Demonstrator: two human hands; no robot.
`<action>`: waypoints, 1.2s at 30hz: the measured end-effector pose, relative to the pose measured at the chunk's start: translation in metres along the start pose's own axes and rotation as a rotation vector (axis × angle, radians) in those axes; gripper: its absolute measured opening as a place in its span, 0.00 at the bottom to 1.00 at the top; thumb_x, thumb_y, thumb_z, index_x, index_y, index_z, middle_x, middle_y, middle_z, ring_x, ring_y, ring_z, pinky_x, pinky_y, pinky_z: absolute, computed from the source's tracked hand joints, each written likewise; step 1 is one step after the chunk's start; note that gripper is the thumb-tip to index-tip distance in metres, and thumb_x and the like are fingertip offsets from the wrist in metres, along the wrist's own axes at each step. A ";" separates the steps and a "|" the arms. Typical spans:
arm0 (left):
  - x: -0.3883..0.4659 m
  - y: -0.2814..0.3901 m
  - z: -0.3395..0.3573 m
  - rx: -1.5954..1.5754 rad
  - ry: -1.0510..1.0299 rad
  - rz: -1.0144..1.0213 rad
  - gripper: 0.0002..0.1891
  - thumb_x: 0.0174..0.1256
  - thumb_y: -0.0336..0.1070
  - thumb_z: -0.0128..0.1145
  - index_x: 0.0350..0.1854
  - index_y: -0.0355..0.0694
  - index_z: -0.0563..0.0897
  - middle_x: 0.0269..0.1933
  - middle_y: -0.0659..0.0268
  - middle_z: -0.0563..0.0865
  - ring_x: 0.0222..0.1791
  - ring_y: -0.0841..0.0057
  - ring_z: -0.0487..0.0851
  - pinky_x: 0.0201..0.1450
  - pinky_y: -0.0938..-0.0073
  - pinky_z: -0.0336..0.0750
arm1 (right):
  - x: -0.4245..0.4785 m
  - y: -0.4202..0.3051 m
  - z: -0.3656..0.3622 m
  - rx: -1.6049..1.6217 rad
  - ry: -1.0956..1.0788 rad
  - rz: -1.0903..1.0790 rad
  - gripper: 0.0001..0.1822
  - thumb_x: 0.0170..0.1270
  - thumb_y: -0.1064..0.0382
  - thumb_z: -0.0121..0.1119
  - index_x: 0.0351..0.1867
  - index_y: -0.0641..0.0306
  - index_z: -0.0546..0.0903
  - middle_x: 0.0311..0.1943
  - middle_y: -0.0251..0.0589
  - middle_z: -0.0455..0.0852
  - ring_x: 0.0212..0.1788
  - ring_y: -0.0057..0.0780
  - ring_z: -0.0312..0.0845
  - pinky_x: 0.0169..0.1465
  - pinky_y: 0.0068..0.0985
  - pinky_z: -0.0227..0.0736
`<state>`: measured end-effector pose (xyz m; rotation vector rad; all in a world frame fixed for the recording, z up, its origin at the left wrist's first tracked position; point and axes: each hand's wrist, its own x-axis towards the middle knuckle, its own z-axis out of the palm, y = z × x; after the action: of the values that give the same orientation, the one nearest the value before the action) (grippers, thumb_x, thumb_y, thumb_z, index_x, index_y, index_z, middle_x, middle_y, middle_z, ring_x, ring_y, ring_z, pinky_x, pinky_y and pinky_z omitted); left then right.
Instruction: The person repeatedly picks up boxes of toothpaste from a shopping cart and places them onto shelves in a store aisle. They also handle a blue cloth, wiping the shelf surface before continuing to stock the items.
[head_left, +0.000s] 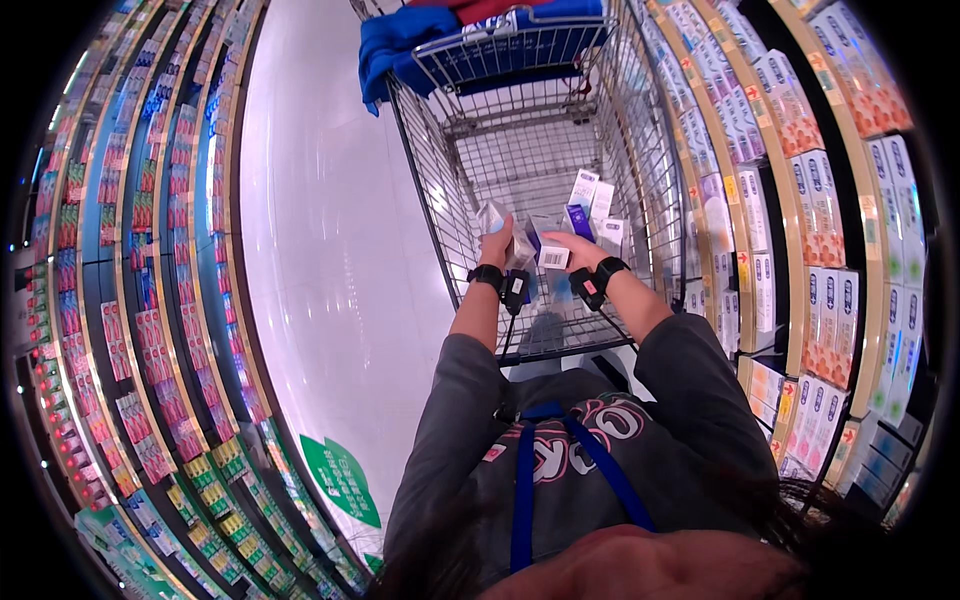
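Observation:
Both of my hands reach into a wire shopping cart (517, 142). My left hand (496, 241) is closed around pale cartons (517, 249) near the cart's left side. In my right hand (576, 249) is a small white carton (553, 256), its barcode end facing me. Just beyond the right hand lie more cartons, among them a purple one (580, 221) and a white one (583, 186). Some cartons between the two hands are partly hidden. Each wrist wears a black strap with a small cabled device.
Shelves of boxed goods (829, 322) run close along the cart's right side. Across the pale floor (330, 225), at the left, stand shelves of packaged goods (154, 337). Blue cloth (401, 45) hangs over the cart's far end. A green leaf-shaped floor sticker (343, 480) bears writing.

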<state>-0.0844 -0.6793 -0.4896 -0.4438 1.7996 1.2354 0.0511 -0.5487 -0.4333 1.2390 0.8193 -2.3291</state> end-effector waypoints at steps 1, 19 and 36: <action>-0.003 0.004 0.000 0.069 0.048 0.099 0.54 0.39 0.61 0.63 0.56 0.19 0.53 0.50 0.43 0.73 0.49 0.59 0.75 0.49 0.70 0.70 | -0.010 -0.005 0.004 0.023 -0.049 -0.036 0.18 0.55 0.51 0.57 0.42 0.59 0.76 0.38 0.35 0.81 0.38 0.26 0.78 0.37 0.26 0.73; -0.335 0.034 0.147 0.141 -0.192 1.485 0.31 0.51 0.37 0.60 0.53 0.29 0.61 0.46 0.49 0.75 0.46 0.64 0.76 0.49 0.68 0.69 | -0.324 0.036 -0.056 -0.325 0.399 -1.422 0.32 0.48 0.62 0.65 0.53 0.66 0.61 0.45 0.42 0.71 0.43 0.27 0.71 0.45 0.24 0.69; -0.651 -0.157 0.385 0.304 -1.159 1.618 0.28 0.44 0.38 0.65 0.47 0.32 0.70 0.43 0.53 0.76 0.43 0.64 0.76 0.46 0.69 0.69 | -0.646 0.291 -0.233 -0.086 1.635 -1.516 0.30 0.46 0.56 0.66 0.49 0.68 0.71 0.35 0.42 0.82 0.34 0.25 0.75 0.39 0.20 0.70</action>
<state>0.5589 -0.5272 -0.0904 1.8706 0.9624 1.5068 0.7100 -0.5828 -0.0861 3.0628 3.0382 -0.9889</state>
